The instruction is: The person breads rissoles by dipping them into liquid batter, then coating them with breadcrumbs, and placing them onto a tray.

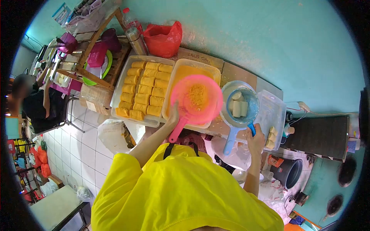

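My left hand [173, 113] is at the near-left rim of a pink strainer [177, 90], its fingers closed on the edge. Orange-yellow crumbs [196, 97] lie in the strainer, above a clear tub [216, 71] of orange crumbs. My right hand [255, 139] grips the dark blue handle of a blue strainer [252, 106]. Several pale rolls [239, 107] rest inside it. Under it is a round container with whitish contents, and a light blue handle [231, 141] points toward me.
Left of the pink strainer, a tray [114, 102] holds rows of crumb-coated rolls [144, 88]. A clear bin [275, 104] at the right has a few pale rolls [271, 138]. A red bag [163, 38] and a flask [135, 40] stand against the wall. Another person [36, 98] is at far left.
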A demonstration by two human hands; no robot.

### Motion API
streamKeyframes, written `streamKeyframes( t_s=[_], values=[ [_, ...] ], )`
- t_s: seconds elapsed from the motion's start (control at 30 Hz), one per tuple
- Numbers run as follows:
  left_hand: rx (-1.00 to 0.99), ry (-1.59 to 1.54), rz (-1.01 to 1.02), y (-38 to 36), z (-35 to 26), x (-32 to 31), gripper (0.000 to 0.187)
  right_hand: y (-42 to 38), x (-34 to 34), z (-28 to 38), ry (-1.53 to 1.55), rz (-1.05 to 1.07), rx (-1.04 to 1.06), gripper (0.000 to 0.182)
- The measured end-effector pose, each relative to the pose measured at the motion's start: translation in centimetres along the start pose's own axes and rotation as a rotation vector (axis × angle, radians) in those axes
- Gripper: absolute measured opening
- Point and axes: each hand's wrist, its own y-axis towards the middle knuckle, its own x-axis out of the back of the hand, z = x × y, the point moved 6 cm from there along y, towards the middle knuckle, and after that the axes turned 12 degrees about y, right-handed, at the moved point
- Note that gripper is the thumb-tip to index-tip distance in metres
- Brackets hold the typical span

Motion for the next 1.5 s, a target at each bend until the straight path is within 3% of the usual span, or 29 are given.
streamKeyframes(
  t_s=[0.2,0.3,0.43,0.53,0.63,0.7,0.83,0.9,0.93,1.03,1.13,1.23,1.33,1.43,1.5],
  values=[
    [0.023,-0.039,0.065,0.7,3.6,-2.7,0.051,-0.1,1.0,1.1,-0.03,0.005,0.012,0.018],
    [-0.059,0.136,-0.03,-0.9,-1.6,-0.8,0.054,-0.1,1.4,1.6,-0.044,0.035,-0.012,0.017],
    [-0.37,0.53,-0.134,-3.0,-7.2,-1.1,0.052,0.1,1.6,2.0,-0.09,0.035,0.062,0.016],
    [-0.251,0.304,-0.17,-3.1,-8.6,-0.1,0.051,0.3,1.2,1.2,0.053,0.097,0.056,0.013],
    [-0.348,0.585,-0.208,-2.7,-8.3,0.1,0.048,0.6,0.6,0.8,0.372,0.24,-0.076,0.012],
    [-0.39,0.466,-0.203,-2.6,-9.2,0.8,0.048,0.0,0.3,1.1,0.478,0.303,-0.216,0.013],
    [-0.419,0.405,-0.178,-2.1,-8.8,1.2,0.046,0.3,-0.5,-0.1,0.258,0.225,0.043,0.02],
    [-0.314,0.244,-0.22,-1.5,-7.9,1.6,0.046,-0.1,-0.5,0.4,0.189,0.188,0.092,0.024],
    [-0.258,0.163,-0.243,-1.4,-7.5,1.6,0.046,-0.2,-0.5,0.6,0.153,0.181,0.075,0.026],
    [-0.361,0.516,-0.104,-2.3,-8.5,0.2,0.047,-0.3,-0.1,1.4,0.071,0.163,0.057,0.029],
    [-0.201,0.254,-0.261,-2.3,-8.2,0.4,0.049,-0.7,0.2,1.8,0.041,0.147,0.06,0.029],
    [-0.441,0.688,-0.165,-2.9,-8.9,-0.4,0.051,-0.7,0.4,2.0,0.021,0.137,0.069,0.027],
    [-0.131,0.329,-0.164,-2.7,-8.3,0.2,0.052,-0.8,0.3,2.6,0.021,0.124,0.09,0.024],
    [-0.299,0.481,-0.215,-1.0,-6.1,0.4,0.05,-0.9,0.3,2.6,0.048,0.133,0.09,0.022],
    [-0.26,0.397,-0.2,-2.4,-7.5,0.4,0.05,-0.8,0.1,2.7,0.049,0.119,0.117,0.021]
  ],
)
